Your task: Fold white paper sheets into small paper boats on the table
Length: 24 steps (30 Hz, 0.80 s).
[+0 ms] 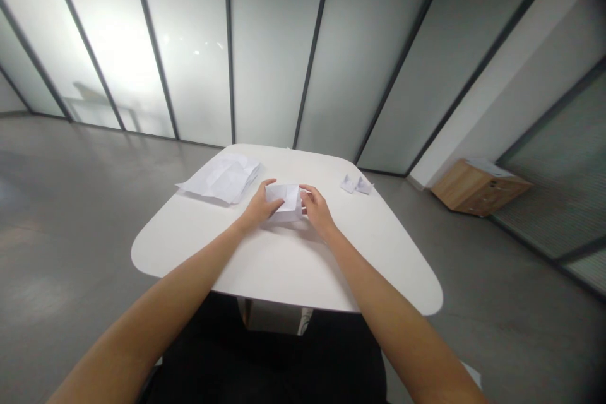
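Observation:
My left hand (258,206) and my right hand (318,211) hold a folded piece of white paper (283,202) between them, near the middle of the white table (288,271). Its edges are pinched by the fingers of both hands, and its lower side rests close to the tabletop. To the left lies a loose stack of creased white paper (220,178), a short way from my left hand. Small folded paper pieces (356,185) sit at the far right, beyond my right hand.
The rounded white table stands on a grey polished floor. Frosted glass panels with dark frames run along the far side. A low wooden cabinet (479,187) with papers on top stands on the floor to the right.

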Tool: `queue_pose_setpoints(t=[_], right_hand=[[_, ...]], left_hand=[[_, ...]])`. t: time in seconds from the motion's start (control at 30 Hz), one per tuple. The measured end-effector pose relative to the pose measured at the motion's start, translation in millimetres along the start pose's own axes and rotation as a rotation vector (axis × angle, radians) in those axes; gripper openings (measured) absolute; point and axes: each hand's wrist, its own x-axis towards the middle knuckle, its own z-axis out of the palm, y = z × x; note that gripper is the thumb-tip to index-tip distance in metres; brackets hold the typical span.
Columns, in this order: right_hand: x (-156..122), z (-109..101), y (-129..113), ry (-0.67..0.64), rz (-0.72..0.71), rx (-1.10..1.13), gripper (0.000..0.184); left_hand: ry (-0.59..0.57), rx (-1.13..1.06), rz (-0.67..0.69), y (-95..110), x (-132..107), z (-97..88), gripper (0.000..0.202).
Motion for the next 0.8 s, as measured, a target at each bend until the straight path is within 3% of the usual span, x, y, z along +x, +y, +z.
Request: queue_pose_setpoints(t=[0.23,0.43,0.53,0.67,0.8], right_hand=[[0,2,2,0.024,0.024,-0.034,0.056],[2,6,5,0.037,0.077,0.067,0.072],[2,5,5,0.063,0.074,0.105,0.069],[6,0,8,0.183,0.072,0.076,0.064],[9,-5,11,0.291,0.120,0.125,0.063]], left_hand=[[0.079,0.073,0.054,-4,3,1.1,0.084],[0.059,-0.267,-0.032,2,1,1.3,0.095],[0.091,-0.389,-0.113,5,2,1.1,0.081],[0.035,-0.432,-0.200,10,1,-0.9,0.056],[-0.051,-0.446,-0.134,14,-2,-0.7,0.073]])
